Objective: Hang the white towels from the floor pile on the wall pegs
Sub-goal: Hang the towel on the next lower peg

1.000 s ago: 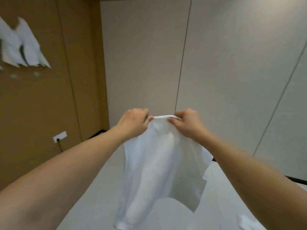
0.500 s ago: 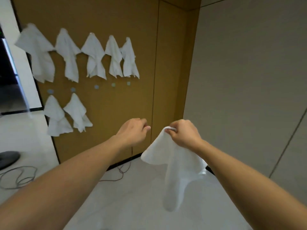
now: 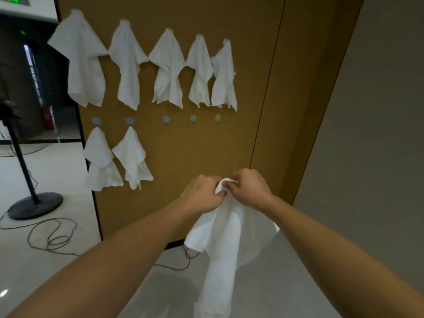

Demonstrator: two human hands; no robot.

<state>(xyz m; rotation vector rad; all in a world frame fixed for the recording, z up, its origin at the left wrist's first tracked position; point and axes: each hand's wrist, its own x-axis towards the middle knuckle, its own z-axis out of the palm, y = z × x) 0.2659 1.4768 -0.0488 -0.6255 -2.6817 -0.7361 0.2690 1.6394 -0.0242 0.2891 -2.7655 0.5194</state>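
Observation:
A white towel [image 3: 220, 249] hangs down from both my hands in front of a brown wall panel [image 3: 197, 152]. My left hand [image 3: 202, 196] and my right hand [image 3: 249, 188] pinch its top fold side by side, fingers curled. Several white towels [image 3: 168, 70] hang in a row high on the panel, and two more [image 3: 130, 157] hang lower left. Small blue star pegs [image 3: 165, 119] sit bare in a row between them. The floor pile is out of view.
A black fan stand [image 3: 34, 203] with a round base stands at the left, and its cable [image 3: 52, 235] loops over the pale floor. A grey wall [image 3: 378, 134] meets the brown panel on the right. A dark doorway lies far left.
My view has swung left from the grey wall to the brown panel with the pegs. My left hand let go of the towel half a second ago and now grips it again beside the right.

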